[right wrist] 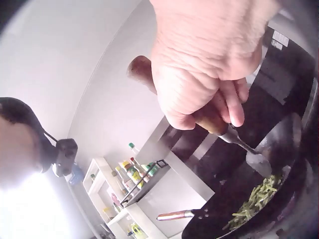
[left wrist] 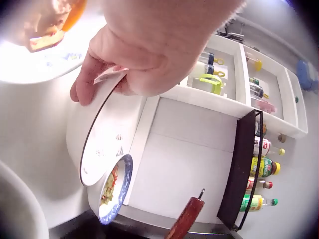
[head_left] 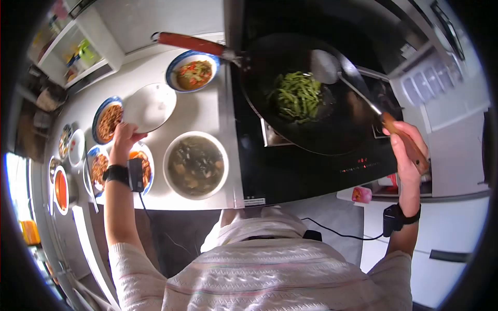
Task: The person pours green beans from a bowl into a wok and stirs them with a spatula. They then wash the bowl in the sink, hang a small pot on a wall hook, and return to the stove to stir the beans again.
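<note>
Nearest me, at six o'clock in the head view, I have the person's pale knit top [head_left: 270,274]. Just past it, at nine o'clock, a white-rimmed soup bowl [head_left: 196,133] sits on the counter [head_left: 205,116], full of dark broth with pieces in it.

Farther out at about nine, my left hand [head_left: 126,136] pinches the rim of a white bowl [head_left: 150,108] between thumb and curled fingers. I see small marks on its pale inside but cannot tell whether its base touches the counter. A blue-rimmed bowl of brown chopped food [head_left: 97,122] lies just beyond that hand.

Out at three o'clock, the fingers of my right hand [head_left: 410,146] wrap round the wooden handle of a spatula [head_left: 363,97]. The tool reaches toward ten, its blade in the wok [head_left: 342,124] just beside a heap of green vegetable pieces [head_left: 298,98] at one o'clock. The wok sits over the black cooktop [head_left: 290,181], its red handle [head_left: 192,42] pointing to eleven.

Under that handle I get a blue-rimmed bowl with red and green bits [head_left: 170,71]. Farthest, at ten, stands a white shelf [head_left: 91,31]; my left wrist view shows bottles [left wrist: 264,167] at three.
</note>
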Demonstrator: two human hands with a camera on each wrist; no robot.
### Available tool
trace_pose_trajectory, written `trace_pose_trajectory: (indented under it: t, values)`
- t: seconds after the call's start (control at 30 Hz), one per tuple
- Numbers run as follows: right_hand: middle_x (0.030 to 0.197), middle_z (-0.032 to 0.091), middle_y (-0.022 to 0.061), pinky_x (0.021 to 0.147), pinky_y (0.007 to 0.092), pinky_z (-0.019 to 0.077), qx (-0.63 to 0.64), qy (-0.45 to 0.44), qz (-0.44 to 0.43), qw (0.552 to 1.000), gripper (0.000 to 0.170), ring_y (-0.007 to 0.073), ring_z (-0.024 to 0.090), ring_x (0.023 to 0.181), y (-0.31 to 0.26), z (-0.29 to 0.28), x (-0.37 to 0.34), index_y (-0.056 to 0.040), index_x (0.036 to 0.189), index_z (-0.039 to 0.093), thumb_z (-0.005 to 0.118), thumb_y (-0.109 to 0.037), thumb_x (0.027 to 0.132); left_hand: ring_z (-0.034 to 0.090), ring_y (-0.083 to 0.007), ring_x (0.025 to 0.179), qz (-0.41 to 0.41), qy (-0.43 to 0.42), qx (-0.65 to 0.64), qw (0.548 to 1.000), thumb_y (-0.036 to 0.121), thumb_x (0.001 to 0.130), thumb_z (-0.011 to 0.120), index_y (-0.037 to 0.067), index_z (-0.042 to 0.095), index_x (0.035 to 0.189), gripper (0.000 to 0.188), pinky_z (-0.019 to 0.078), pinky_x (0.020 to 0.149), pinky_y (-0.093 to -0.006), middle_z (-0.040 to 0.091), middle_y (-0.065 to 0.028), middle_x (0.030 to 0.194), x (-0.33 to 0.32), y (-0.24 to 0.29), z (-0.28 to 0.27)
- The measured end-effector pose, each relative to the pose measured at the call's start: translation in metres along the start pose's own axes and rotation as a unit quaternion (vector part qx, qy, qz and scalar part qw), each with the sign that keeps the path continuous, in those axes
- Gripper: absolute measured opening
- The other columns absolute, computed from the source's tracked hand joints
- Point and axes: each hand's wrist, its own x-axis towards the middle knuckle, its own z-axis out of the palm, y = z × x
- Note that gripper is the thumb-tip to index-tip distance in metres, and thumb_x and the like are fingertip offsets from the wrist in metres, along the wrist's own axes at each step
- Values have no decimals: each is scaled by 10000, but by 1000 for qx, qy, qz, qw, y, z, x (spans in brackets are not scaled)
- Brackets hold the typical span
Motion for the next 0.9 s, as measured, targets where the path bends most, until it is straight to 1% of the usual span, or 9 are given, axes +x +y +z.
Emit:
trace_pose_trajectory:
  t: [0.03, 0.1, 0.2, 0.3, 0.67, 0.77, 0.83, 0.87, 0.9]
  values:
    - [953, 610, 119, 759, 237, 452, 16, -9, 18, 1000, 209, 159, 598, 854, -3, -3, 0, 21, 1015, 552, 570, -25, 812, 632, -227, 604, -18, 11, -16, 1000, 63, 686, 689, -59, 567, 802, 208, 525, 552, -303, 601, -126, 674, 2, 7, 4]
    - [923, 615, 125, 728, 236, 459, 14, -16, 11, 1000, 217, 155, 603, 830, -16, -16, -1, 32, 998, 551, 569, -41, 794, 627, -350, 619, -186, 118, -96, 971, -82, 700, 448, -134, 498, 949, 260, 579, 529, -391, 576, -196, 848, 6, 30, 18]
    - [899, 619, 130, 705, 244, 464, 35, -36, 21, 999, 240, 156, 608, 812, -30, -41, -15, 40, 991, 548, 568, -60, 774, 629, -337, 617, -196, 142, -50, 969, -83, 692, 436, -152, 480, 1000, 319, 578, 498, -378, 576, -211, 867, 13, 27, 20]
    - [891, 622, 132, 677, 245, 461, 67, -61, -12, 996, 240, 149, 605, 769, -26, -25, -16, 28, 976, 560, 578, -78, 761, 633, -333, 639, -210, 144, -17, 967, -88, 680, 426, -145, 462, 1053, 379, 574, 472, -367, 573, -217, 892, 13, 28, 20]
    - [862, 613, 70, 672, 210, 446, -37, -21, -39, 998, 201, 96, 567, 761, -4, -17, 6, -5, 963, 597, 597, 10, 763, 614, -276, 626, -142, 176, 132, 965, -10, 682, 502, -122, 541, 943, 287, 552, 437, -333, 572, -187, 854, 5, 40, 27]
    - [858, 621, 73, 683, 222, 454, -41, -35, -40, 998, 194, 113, 581, 769, -9, -23, 2, -4, 949, 600, 602, -8, 755, 624, -277, 635, -124, 163, 213, 955, 31, 677, 517, -132, 548, 936, 307, 539, 435, -313, 588, -212, 843, 4, 49, 28]
    - [860, 627, 73, 681, 237, 455, 61, -38, -13, 997, 187, 129, 588, 765, -28, -32, -6, -4, 926, 599, 607, -35, 741, 640, -273, 673, -143, 151, 356, 911, 68, 672, 521, -122, 563, 931, 325, 514, 417, -301, 605, -228, 800, 11, 48, 26]
    - [865, 629, 74, 694, 242, 451, 55, -56, -9, 997, 194, 134, 589, 778, -28, -41, -9, -4, 917, 598, 610, -52, 729, 640, -273, 673, -142, 147, 355, 912, 68, 672, 521, -122, 563, 931, 325, 514, 417, -301, 605, -228, 800, 12, 49, 28]
    - [865, 629, 74, 694, 242, 451, 52, -56, -8, 997, 194, 134, 589, 778, -28, -43, -9, -4, 917, 598, 610, -52, 729, 641, -286, 711, -158, 125, 385, 900, 87, 668, 530, -103, 578, 918, 318, 523, 473, -323, 612, -234, 788, 10, 57, 31]
